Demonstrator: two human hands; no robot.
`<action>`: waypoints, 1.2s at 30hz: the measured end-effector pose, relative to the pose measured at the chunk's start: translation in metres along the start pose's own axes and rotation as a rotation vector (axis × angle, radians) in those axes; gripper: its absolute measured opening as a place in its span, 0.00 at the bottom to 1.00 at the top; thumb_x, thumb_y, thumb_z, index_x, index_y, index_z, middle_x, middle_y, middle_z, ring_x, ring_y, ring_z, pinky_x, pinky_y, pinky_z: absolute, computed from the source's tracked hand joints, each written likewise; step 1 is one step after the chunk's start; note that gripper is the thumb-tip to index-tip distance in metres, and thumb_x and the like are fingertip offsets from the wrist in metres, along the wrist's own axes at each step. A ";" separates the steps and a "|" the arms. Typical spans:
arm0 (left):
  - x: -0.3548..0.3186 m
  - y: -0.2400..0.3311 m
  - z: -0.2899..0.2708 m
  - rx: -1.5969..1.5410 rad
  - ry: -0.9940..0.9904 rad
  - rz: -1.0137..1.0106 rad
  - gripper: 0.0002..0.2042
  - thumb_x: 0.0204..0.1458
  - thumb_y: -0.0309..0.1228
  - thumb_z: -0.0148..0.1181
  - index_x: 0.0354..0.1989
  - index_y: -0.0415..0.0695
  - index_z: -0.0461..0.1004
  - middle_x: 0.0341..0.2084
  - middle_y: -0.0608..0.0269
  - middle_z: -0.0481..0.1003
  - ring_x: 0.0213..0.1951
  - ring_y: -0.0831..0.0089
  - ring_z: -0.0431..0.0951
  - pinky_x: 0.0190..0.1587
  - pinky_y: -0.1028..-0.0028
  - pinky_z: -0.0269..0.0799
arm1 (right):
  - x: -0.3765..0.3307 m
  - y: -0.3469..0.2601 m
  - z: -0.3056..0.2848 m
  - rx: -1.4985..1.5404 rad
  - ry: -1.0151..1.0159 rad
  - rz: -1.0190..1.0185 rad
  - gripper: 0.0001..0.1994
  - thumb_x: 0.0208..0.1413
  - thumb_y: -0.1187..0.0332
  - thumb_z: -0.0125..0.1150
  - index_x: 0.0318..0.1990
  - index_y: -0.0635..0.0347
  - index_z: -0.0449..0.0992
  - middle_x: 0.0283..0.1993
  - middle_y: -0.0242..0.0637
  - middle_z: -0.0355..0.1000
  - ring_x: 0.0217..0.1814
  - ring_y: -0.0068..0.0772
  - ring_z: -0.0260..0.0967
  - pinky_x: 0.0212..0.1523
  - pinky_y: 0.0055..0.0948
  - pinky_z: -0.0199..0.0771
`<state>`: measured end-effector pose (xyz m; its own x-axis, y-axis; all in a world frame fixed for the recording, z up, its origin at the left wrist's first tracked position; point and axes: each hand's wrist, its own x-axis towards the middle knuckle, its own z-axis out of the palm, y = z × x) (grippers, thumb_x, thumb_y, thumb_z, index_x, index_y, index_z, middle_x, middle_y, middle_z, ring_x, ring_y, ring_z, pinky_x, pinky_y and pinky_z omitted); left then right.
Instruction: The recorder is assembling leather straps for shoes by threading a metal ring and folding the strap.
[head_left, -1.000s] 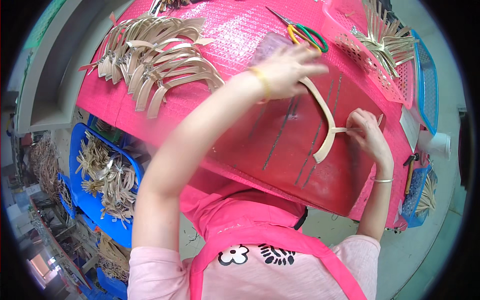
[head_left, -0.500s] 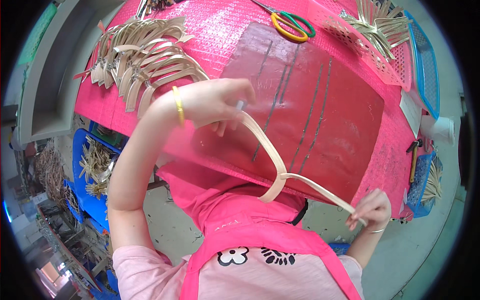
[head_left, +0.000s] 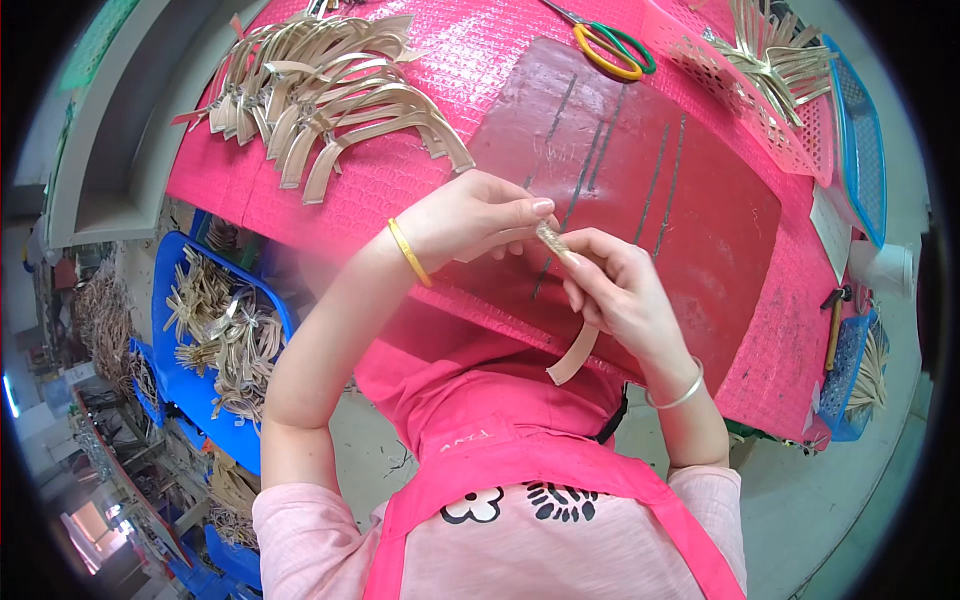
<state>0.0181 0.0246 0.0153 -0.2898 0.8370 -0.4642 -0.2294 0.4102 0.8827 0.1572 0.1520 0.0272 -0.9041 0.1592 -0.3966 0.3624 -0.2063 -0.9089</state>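
- A worker's right hand (head_left: pixel 615 285) pinches a flat, pale beige strap (head_left: pixel 575 355) above the near part of a dark-red rectangular sheet (head_left: pixel 710 290), one strap end dangling below.
- The left hand (head_left: pixel 480 218), fingers curled, meets it; its hidden hold I cannot tell.
- Far left, curved beige bands (head_left: pixel 340 115) crowd the pink-covered table (head_left: pixel 470 80).
- Far side, yellow-and-green-handled metal scissors (head_left: pixel 612 52) lie near a pink perforated plastic basket (head_left: pixel 735 105).

Two hands (head_left: pixel 490 220) (head_left: pixel 625 290), one held strap (head_left: pixel 573 357); one pair of scissors (head_left: pixel 583 46) at one o'clock, one pink basket (head_left: pixel 745 110) at two, one hammer (head_left: pixel 834 330) at three.
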 end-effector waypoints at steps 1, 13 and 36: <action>-0.002 -0.001 0.001 -0.076 0.022 0.000 0.16 0.51 0.39 0.49 0.36 0.37 0.72 0.22 0.67 0.71 0.22 0.85 0.65 0.20 0.87 0.58 | 0.005 0.003 0.001 0.021 -0.033 0.048 0.10 0.55 0.67 0.44 0.35 0.64 0.69 0.15 0.24 0.59 0.11 0.09 0.48 0.11 0.10 0.44; 0.001 -0.022 0.014 -0.248 0.232 0.135 0.12 0.49 0.34 0.53 0.34 0.36 0.72 0.23 0.65 0.73 0.24 0.84 0.69 0.23 0.88 0.61 | 0.004 0.021 0.014 0.176 0.093 -0.002 0.10 0.56 0.66 0.44 0.32 0.64 0.67 0.12 0.28 0.60 0.06 0.12 0.48 0.07 0.11 0.45; -0.008 -0.007 0.028 0.326 0.645 0.517 0.09 0.44 0.28 0.57 0.33 0.36 0.73 0.24 0.63 0.71 0.22 0.80 0.67 0.28 0.84 0.62 | 0.004 0.005 0.007 -0.071 0.116 -0.101 0.11 0.55 0.67 0.44 0.30 0.65 0.70 0.14 0.28 0.62 0.12 0.13 0.56 0.13 0.14 0.55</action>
<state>0.0483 0.0252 0.0148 -0.7736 0.6193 0.1344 0.3227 0.2024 0.9246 0.1534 0.1449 0.0222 -0.9060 0.2871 -0.3109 0.2896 -0.1150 -0.9502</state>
